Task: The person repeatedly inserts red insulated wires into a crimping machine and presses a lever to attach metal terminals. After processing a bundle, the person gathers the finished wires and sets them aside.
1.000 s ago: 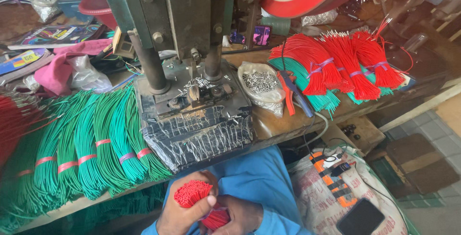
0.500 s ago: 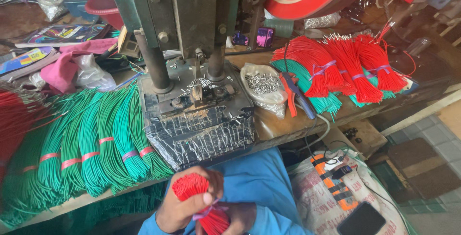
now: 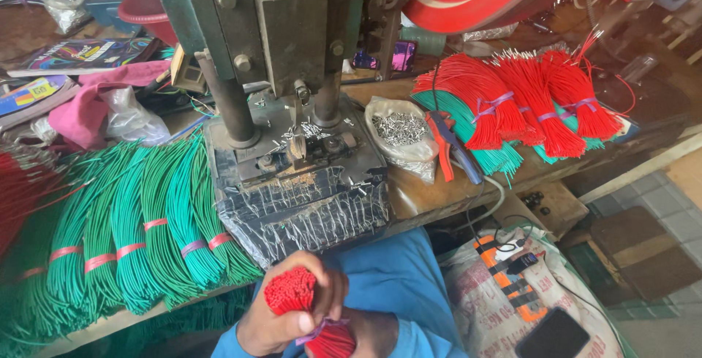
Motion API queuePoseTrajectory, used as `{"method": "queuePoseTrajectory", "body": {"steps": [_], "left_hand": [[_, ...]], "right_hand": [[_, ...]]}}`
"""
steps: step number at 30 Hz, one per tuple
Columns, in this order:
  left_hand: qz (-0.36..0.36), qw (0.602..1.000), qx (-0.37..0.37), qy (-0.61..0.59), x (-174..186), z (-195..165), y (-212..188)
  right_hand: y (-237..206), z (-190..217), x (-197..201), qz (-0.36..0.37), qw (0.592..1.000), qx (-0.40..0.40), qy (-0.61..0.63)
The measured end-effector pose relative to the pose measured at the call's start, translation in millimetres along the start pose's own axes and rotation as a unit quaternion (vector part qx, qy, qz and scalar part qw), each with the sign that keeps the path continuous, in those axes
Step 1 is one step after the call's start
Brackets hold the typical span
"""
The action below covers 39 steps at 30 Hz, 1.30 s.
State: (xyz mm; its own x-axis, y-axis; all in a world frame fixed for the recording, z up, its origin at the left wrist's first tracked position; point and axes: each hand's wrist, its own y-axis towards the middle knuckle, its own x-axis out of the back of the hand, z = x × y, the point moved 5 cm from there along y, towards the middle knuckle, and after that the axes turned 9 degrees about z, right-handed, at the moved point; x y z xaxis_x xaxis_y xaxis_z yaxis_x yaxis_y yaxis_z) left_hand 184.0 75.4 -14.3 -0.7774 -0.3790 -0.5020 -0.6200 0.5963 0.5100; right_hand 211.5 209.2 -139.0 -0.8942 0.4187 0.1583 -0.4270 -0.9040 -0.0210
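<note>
Down at the bottom edge, the left hand point(image 3: 281, 314) is closed around a bundle of red wires point(image 3: 291, 290), cut ends pointing up at the camera, thumb pressed across the front. The right hand point(image 3: 365, 332) sits just below and behind it, mostly hidden by the bundle's lower half; it looks closed on the wires near a purple tie point(image 3: 319, 326), but the fingers don't show clearly. All of this is happening over the person's lap, blue cloth point(image 3: 395, 285) under the hands, right in front of the bench point(image 3: 446, 197).

And what a crowded bench it is. Dead centre stands a heavy metal press point(image 3: 285, 29), its base point(image 3: 296, 182) wrapped in black plastic and littered with small metal pins. To the left, green wire bundles point(image 3: 139, 226) fan over the front edge, banded in pink. Right of the press, a clear bag of pins point(image 3: 401, 131), then a red-and-blue hand tool point(image 3: 450, 142) just beside it. Further right, more red bundles point(image 3: 526, 98) lie on top of green ones. Back left, a pink cloth point(image 3: 88, 102) and some colourful booklets point(image 3: 80, 54).

Below the bench on the right, a printed sack point(image 3: 526, 299) rests on the floor, a dark phone point(image 3: 552, 336) lying on it, grey tiles point(image 3: 658, 204) beyond.
</note>
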Motion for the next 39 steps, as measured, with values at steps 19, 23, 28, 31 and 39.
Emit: {"method": "queuePoseTrajectory", "body": {"steps": [19, 23, 28, 31, 39], "left_hand": [[-0.054, 0.959, -0.028, 0.278, 11, -15, 4], [-0.031, 0.979, 0.015, 0.202, 10, -15, 3], [-0.003, 0.937, 0.151, 0.316, 11, -7, -1], [-0.029, 0.902, 0.16, 0.4, 16, -6, 1], [-0.157, 0.942, 0.201, 0.219, 19, 5, 0]], "right_hand": [[-29, 98, 53, -0.049, 0.989, 0.052, -0.127], [-93, 92, 150, -0.452, 0.89, 0.031, -0.05], [-146, 101, 257, -0.583, 0.682, -0.182, -0.403], [-149, 80, 288, -0.526, 0.705, -0.302, -0.369], [-169, 68, 307, -0.579, 0.739, -0.219, -0.264]]}}
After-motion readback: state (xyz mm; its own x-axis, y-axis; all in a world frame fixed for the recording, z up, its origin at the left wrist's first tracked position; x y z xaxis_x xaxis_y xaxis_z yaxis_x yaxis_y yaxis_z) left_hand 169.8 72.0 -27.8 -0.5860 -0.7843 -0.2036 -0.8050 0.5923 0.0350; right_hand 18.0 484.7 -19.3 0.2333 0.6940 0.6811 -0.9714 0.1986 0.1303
